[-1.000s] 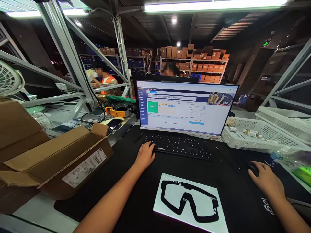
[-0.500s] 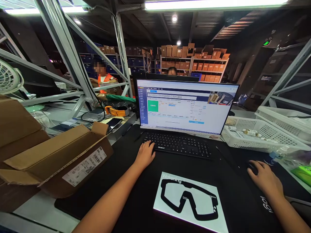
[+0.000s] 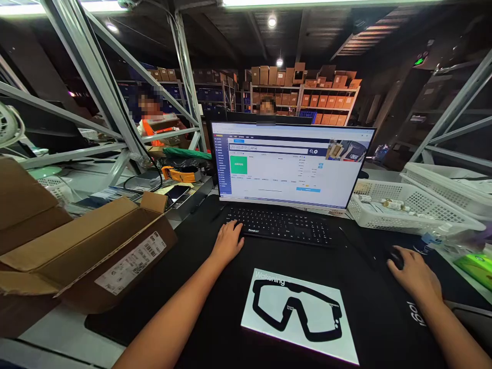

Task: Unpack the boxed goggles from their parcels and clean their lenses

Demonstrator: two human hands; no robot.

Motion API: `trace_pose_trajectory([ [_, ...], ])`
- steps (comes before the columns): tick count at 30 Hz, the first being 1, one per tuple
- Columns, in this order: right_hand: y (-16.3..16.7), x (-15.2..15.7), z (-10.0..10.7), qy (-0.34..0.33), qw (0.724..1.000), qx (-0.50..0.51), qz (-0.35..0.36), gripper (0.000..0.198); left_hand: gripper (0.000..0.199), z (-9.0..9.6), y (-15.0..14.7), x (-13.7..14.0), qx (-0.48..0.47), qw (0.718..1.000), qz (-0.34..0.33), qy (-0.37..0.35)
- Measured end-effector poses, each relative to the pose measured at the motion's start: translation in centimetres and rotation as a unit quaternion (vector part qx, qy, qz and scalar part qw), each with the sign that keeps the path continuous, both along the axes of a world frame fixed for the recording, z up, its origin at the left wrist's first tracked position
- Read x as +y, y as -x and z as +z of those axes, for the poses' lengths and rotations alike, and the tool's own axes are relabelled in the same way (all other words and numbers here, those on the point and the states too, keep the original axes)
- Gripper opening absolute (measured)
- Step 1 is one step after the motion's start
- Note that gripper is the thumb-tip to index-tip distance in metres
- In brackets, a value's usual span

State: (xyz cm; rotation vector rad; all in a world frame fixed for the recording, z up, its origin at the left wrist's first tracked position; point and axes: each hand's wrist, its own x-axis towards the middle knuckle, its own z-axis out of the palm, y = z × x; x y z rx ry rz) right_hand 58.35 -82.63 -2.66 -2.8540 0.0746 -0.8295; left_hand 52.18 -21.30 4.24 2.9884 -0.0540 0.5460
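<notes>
On the monitor (image 3: 277, 171), the search-bar text (image 3: 244, 147) has shortened, left hand (image 3: 227, 242) relaxed on the keyboard (image 3: 284, 224), right hand (image 3: 417, 274) grasping the mouse (image 3: 396, 258).

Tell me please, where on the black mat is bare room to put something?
Bare mat shows between the keyboard and white box, between that box and the right forearm, and between the left forearm and brown carton. Crowded: far right, with white basket and bottle.
</notes>
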Motion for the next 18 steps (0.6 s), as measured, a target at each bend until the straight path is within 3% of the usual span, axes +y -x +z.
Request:
trace_pose_trajectory([
  [7,-0.83,-0.47,-0.88,-0.023,1.0,0.001,0.017,0.064,0.048,0.13,0.04,-0.03,0.007,1.0,0.002,-0.006],
  [18,-0.07,0.21,-0.17,-0.024,1.0,0.012,-0.008,0.059,0.05,0.14,-0.03,0.28,0.008,1.0,-0.006,-0.02],
])
